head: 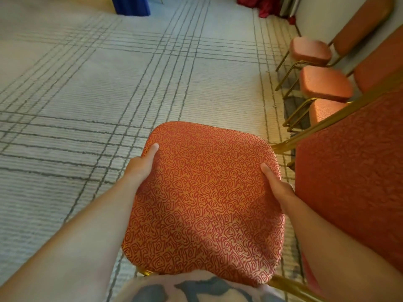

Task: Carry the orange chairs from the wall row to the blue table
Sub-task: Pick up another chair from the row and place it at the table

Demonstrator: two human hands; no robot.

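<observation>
We are reading no words, labels or numbers. Blue marks on the near shirt [192, 290] are forming no letters.

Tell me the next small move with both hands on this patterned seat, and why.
Probably carry it forward-left toward the blue table: the left hand and right hand hold the chair seat by its sides, and the wall row stands close on the right.

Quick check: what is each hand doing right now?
Left hand: grips the left edge of the chair seat, thumb on top.
Right hand: grips the seat's right edge, thumb on top.
</observation>
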